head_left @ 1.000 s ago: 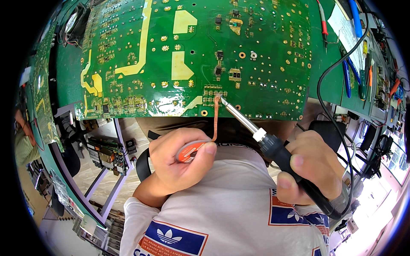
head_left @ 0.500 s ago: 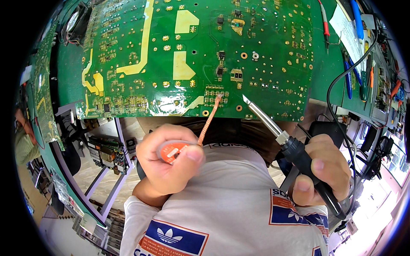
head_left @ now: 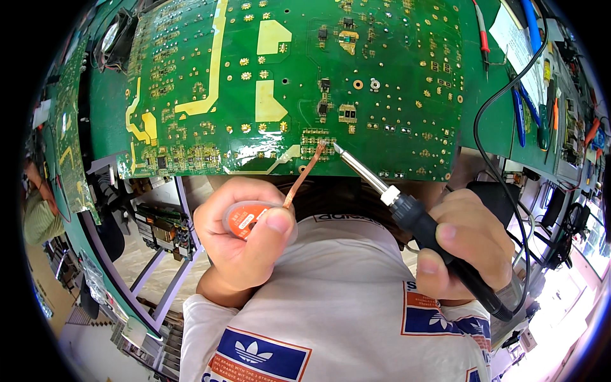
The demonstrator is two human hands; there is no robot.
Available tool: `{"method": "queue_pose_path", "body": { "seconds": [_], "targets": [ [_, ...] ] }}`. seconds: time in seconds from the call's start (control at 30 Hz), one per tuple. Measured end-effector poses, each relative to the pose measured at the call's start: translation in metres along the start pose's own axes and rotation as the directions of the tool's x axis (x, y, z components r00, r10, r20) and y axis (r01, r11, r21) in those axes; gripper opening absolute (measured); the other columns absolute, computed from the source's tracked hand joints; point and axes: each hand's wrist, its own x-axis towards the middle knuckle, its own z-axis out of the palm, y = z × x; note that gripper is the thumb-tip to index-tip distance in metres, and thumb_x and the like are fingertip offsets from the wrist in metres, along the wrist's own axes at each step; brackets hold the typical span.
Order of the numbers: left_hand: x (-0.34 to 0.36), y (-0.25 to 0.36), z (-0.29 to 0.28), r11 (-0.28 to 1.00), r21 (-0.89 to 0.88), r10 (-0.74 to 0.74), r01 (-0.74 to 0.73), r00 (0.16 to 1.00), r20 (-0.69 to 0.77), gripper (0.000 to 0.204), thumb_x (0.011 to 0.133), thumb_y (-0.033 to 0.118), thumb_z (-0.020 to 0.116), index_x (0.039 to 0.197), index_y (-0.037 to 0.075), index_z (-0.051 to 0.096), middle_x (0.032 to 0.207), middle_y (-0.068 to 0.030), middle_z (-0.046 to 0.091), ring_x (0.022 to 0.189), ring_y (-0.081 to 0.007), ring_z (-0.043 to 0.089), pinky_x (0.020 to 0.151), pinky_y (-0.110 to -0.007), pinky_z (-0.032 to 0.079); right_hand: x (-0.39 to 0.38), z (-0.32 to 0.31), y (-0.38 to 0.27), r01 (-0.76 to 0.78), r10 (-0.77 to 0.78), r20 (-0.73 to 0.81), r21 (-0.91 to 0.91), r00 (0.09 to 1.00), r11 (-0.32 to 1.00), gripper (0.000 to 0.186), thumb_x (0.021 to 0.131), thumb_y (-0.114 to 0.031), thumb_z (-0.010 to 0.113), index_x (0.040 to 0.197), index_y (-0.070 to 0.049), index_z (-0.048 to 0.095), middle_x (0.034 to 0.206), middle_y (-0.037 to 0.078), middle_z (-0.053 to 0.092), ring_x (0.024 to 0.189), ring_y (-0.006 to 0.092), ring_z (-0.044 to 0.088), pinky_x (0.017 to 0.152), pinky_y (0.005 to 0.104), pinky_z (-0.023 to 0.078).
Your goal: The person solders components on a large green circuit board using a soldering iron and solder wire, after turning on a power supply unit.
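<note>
A large green circuit board lies on the bench before me. My left hand grips a small round spool with an orange label between thumb and fingers. From it a copper desoldering braid runs up to the board, its end on a cluster of small pads near the board's front edge. My right hand is closed round the black handle of a soldering iron. The iron's tip points up and left, close beside the braid's end; whether the two touch I cannot tell.
A black cord loops from the iron up the right side. Farther right lie a red test probe, blue-handled tools and a paper sheet. Another board stands at the left, where part of a person shows.
The soldering iron has moved left, bringing its tip next to the braid's end. My left hand with the spool has shifted slightly left; the braid still reaches the pads.
</note>
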Motion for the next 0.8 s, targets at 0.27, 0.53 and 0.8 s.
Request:
{"method": "queue_pose_path", "body": {
  "seconds": [0.27,0.53,0.8],
  "targets": [
    [-0.011,-0.009,-0.008,0.998,0.033,-0.052,0.052,0.999,0.000,0.007,0.085,0.000,0.064,0.088,-0.003,0.058,0.068,-0.0045,0.061,0.057,-0.0056,0.052,0.049,-0.021,0.041,0.002,0.002,0.002,-0.005,0.005,0.028,-0.001,1.000,1.000,0.030,0.066,-0.002,0.076,0.093,0.003,0.064,0.068,0.010,0.062,0.052,0.0233,0.060,0.048,0.0319,0.047],
    [-0.011,-0.010,-0.011,0.996,0.060,-0.071,0.072,0.997,-0.021,0.013,0.085,0.007,0.064,0.087,-0.003,0.056,0.065,-0.0056,0.058,0.052,-0.0083,0.050,0.046,-0.023,0.040,0.003,0.006,0.003,0.017,-0.017,-0.011,-0.005,1.000,1.000,0.028,0.067,-0.003,0.076,0.092,0.003,0.064,0.067,0.009,0.062,0.052,0.0225,0.060,0.047,0.0310,0.046],
    [-0.008,-0.009,-0.008,0.992,0.103,-0.071,0.078,0.995,-0.069,0.023,0.084,0.016,0.067,0.087,-0.002,0.053,0.061,-0.0080,0.054,0.047,-0.0130,0.047,0.044,-0.027,0.040,0.004,0.004,0.002,0.009,-0.009,0.008,-0.007,1.000,1.000,0.028,0.066,-0.002,0.076,0.091,0.004,0.064,0.067,0.009,0.062,0.052,0.0225,0.060,0.047,0.0311,0.046]
  ]
}}
